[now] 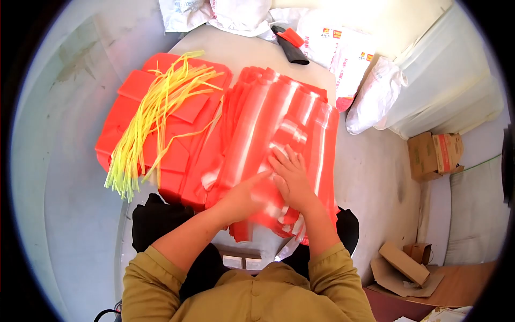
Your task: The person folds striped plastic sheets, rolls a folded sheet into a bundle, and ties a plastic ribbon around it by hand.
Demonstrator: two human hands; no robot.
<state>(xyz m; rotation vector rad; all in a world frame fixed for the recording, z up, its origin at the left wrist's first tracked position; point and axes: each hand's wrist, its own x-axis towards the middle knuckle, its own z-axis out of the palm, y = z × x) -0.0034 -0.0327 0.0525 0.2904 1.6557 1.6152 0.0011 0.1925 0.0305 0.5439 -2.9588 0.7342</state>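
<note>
Red bags (279, 134) — long axis running away — under both flat hands, fingers (284, 161) spread.

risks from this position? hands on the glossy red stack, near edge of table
1. The stack of glossy red bags overhangs the table toward the lap; both hands, left hand and right hand, press on its near end, so slick sheets may slide off.
2. The bundle of yellow strips lies loose across the folded red pile, its ends dangling past the table edge; a nudge could drag it down.
</note>
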